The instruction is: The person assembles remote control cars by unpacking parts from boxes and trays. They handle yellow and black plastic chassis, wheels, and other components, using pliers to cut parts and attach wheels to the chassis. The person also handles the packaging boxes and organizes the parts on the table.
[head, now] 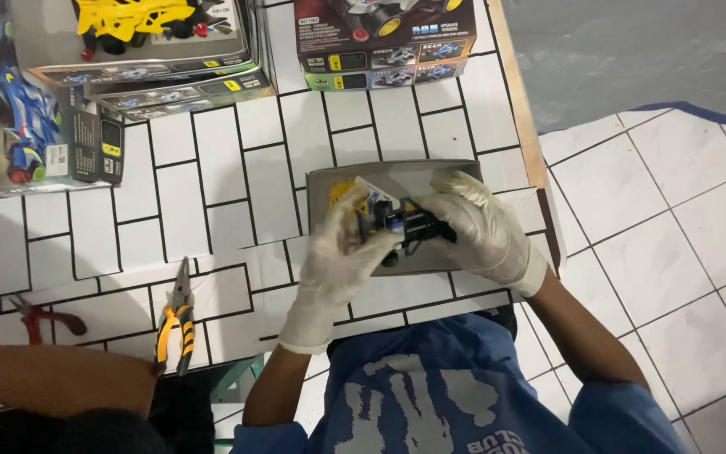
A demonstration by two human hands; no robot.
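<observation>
pliers with yellow-and-black handles [176,318] are lying on the white brick-patterned table covering [212,185], left of the hands. left hand in a pale glove [335,262] is grasping the small black toy car chassis [401,229] over the shallow grey cardboard tray [413,175], and right hand in a pale glove [476,231] is gripping the chassis's other end.
</observation>
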